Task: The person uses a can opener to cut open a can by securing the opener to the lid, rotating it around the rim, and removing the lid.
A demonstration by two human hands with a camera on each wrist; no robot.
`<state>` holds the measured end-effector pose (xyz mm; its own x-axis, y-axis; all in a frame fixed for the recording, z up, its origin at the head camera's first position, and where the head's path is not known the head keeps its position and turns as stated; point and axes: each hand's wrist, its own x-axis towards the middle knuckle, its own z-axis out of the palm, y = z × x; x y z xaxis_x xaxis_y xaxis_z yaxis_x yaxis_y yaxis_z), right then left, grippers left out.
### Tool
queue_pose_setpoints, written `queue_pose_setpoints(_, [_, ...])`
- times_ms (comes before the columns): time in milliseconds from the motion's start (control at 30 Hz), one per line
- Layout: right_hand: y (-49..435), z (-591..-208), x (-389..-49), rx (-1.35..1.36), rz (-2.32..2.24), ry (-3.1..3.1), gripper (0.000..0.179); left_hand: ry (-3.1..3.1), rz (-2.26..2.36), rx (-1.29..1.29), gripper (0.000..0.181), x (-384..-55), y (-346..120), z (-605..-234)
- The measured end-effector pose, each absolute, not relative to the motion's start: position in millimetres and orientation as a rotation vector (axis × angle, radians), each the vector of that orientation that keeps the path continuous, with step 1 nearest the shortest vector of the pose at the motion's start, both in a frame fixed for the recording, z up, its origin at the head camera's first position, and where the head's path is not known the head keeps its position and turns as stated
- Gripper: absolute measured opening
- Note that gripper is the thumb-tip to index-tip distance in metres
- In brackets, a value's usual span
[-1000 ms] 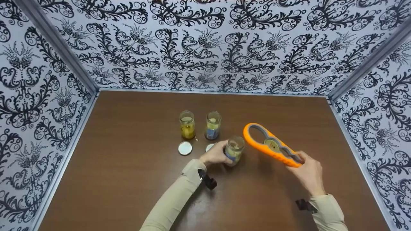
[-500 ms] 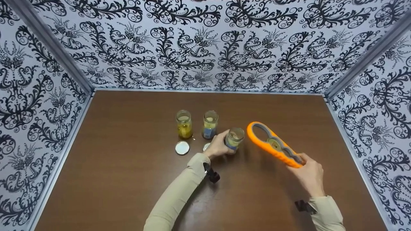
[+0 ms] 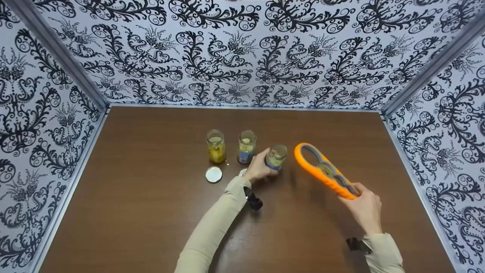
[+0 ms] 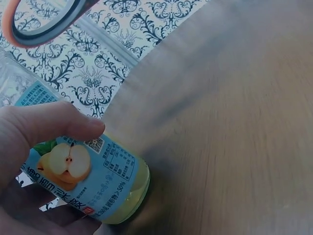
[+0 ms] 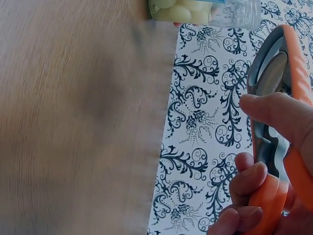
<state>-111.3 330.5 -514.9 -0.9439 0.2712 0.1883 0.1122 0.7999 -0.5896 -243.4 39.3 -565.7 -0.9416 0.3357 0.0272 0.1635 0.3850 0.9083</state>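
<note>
My left hand (image 3: 260, 167) grips a glass jar (image 3: 276, 157) with a blue label. In the left wrist view, the label (image 4: 83, 161) shows a cut pear, and the thumb lies across it. The jar's top has no lid, and pale fruit shows inside it in the right wrist view. My right hand (image 3: 364, 206) holds an orange and grey jar opener (image 3: 322, 174) by its narrow end, with the wide loop towards the jar but apart from it. The thumb presses along the opener's side in the right wrist view.
Two lidless glass jars stand left of the held one: a yellow-filled jar (image 3: 216, 148) and a blue-labelled jar (image 3: 246, 148). A white lid (image 3: 213, 174) lies before the yellow one. Another lid (image 3: 243, 172) is partly hidden by my left hand. Patterned walls border the brown table (image 3: 151, 212).
My left hand has moved the jar farther from me, towards the back of the table. The jar opener in my right hand has shifted slightly right. The head view has shifted a little.
</note>
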Motion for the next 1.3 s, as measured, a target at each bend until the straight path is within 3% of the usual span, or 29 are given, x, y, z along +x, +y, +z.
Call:
queue_pose_setpoints(633, [328, -512, -106, -0.359, 0.926, -2.746, 0.035, 2.559, 1.623, 0.321, 0.063, -261, 54, -570])
queue_pose_setpoints(900, [326, -513, -108, -0.353, 0.878, -2.736, 0.035, 2.596, 1.760, 0.369, 0.056, -268, 58, -590])
queue_pose_setpoints(1133, [327, -514, -107, -0.353, 0.896, -2.732, 0.035, 2.625, 1.714, 0.311, 0.062, -266, 64, -582])
queue_pose_setpoints(1300, [327, -515, -106, -0.367, 0.900, -2.726, 0.034, 2.588, 1.713, 0.239, 0.083, -263, 66, -581])
